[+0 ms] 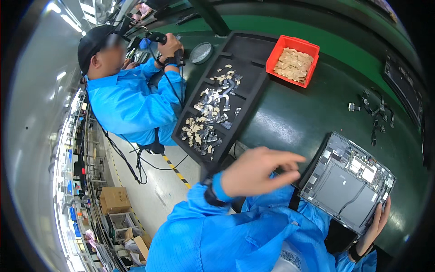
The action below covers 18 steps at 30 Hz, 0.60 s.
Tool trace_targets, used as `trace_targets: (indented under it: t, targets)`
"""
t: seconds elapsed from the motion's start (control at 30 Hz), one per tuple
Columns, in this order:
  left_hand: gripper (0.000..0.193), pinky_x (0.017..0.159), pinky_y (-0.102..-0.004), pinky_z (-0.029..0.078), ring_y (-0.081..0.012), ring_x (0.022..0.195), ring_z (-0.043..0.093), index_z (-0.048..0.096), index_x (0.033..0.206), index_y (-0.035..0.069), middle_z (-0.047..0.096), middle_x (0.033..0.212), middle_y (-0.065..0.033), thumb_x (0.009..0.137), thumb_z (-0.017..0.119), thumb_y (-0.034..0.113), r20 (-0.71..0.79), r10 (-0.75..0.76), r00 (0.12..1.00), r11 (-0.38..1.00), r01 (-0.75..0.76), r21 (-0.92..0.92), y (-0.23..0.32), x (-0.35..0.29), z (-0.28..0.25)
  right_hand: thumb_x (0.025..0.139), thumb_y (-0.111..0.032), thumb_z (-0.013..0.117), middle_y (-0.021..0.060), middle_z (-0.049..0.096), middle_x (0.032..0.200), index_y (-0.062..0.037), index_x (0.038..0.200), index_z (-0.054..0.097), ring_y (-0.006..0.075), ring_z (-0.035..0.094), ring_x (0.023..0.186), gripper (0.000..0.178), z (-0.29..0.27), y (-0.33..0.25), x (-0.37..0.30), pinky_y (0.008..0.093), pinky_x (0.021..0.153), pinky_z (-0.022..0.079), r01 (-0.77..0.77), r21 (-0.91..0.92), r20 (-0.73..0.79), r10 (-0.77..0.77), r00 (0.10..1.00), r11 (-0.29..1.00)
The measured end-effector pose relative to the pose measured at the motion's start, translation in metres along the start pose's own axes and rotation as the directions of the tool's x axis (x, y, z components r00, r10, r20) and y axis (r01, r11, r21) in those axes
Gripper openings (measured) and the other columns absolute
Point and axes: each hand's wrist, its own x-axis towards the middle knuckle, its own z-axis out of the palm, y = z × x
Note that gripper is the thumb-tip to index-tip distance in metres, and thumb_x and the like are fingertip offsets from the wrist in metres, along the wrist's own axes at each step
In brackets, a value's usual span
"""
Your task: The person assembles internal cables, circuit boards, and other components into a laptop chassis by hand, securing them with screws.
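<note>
An opened flat electronic device (337,181), like a tablet or laptop base with its circuit board and dark battery bared, lies tilted at the table's near edge. Along its lower right edge, my right hand (379,220) grips the rim with fingers on its side. My left hand (260,172) hovers to the left of the device, slightly blurred. Its index finger and thumb stretch toward the device, apart from each other, and I see nothing between them. The other fingers of that hand are partly hidden.
A black compartment tray (247,102) holds several flex cables and tan pieces. Beyond stands a red bin (272,68) of tan pieces. Loose dark cables (378,109) lie at right near a dark panel (403,86). A co-worker in blue (131,104) works at left beside a round dish (201,53).
</note>
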Motion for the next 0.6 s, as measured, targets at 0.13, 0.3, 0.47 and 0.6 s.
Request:
trace_targets:
  t: [0.13,0.3,0.47,0.6]
  targets:
    - [0.022,0.073,-0.0337,0.056,-0.0207,0.083,0.075,0.075,0.108,0.002,0.076,0.089,-0.0130,0.090,0.074,0.014,-0.472,-0.030,0.881,0.893,0.236,0.384,-0.015,-0.009,-0.066,0.107,-0.023,0.054,0.0128,0.053,0.144,0.0037,0.151,0.043,0.0157,0.052,0.128,0.053,0.002,-0.001,-0.004,0.0287,0.109,0.038,-0.002,0.060,-0.032,0.003,0.999,0.998]
    - [0.029,0.082,-0.0377,0.056,-0.0278,0.093,0.074,0.072,0.115,0.002,0.076,0.099,-0.0161,0.090,0.073,0.018,-0.562,0.113,0.819,0.775,0.281,0.566,-0.102,0.037,-0.155,0.106,-0.019,0.055,0.0130,0.057,0.138,0.0032,0.151,0.042,0.0153,0.055,0.120,0.052,-0.005,0.002,-0.008,0.0284,0.106,0.040,0.029,0.044,-0.034,-0.027,0.999,0.999]
    - [0.049,0.097,-0.0404,0.054,-0.0316,0.116,0.068,0.063,0.133,-0.002,0.070,0.125,-0.0217,0.090,0.076,0.018,-0.481,-0.016,0.877,0.877,0.243,0.415,-0.166,0.066,-0.193,0.101,-0.011,0.062,0.0040,0.065,0.109,-0.0006,0.149,0.047,0.0082,0.056,0.093,0.052,0.009,0.003,-0.021,0.0227,0.085,0.044,-0.042,0.004,-0.080,0.042,0.996,0.999]
    - [0.034,0.086,-0.0322,0.057,-0.0204,0.091,0.073,0.071,0.116,-0.006,0.077,0.103,-0.0145,0.086,0.078,0.008,-0.473,0.023,0.881,0.868,0.217,0.446,-0.220,0.070,-0.213,0.099,-0.013,0.064,0.0046,0.070,0.107,0.0025,0.148,0.046,0.0060,0.061,0.090,0.054,0.012,0.010,-0.011,0.0201,0.078,0.047,0.001,0.125,-0.073,0.008,0.997,0.992]
